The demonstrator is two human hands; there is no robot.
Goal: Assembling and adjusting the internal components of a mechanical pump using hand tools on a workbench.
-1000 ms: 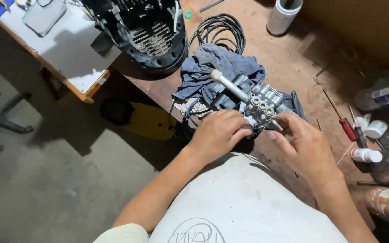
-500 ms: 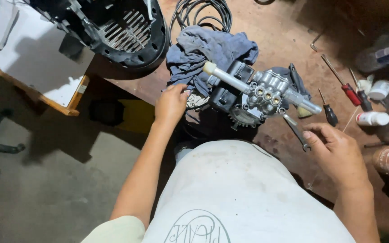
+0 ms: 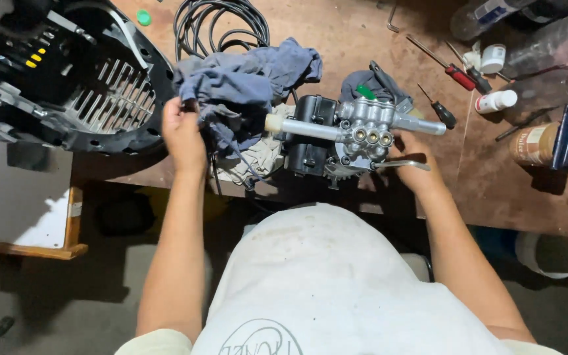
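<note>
Our left hand [image 3: 182, 131] grips the blue rag [image 3: 244, 82]; our right hand [image 3: 415, 164] holds a wrench [image 3: 402, 164] at the pump [image 3: 356, 131]. The wrench could slip off its fitting.

The pump [image 3: 353, 135] sits on the table [image 3: 336, 39]. The rag [image 3: 244, 82] lies at its 9 o'clock, screwdrivers [image 3: 445, 66] at 2 o'clock.

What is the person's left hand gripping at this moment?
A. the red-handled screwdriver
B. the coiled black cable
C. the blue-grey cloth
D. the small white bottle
C: the left hand closes on an edge of the blue-grey cloth beside the black housing, while the right hand holds a metal tool at the silver pump assembly.
</note>
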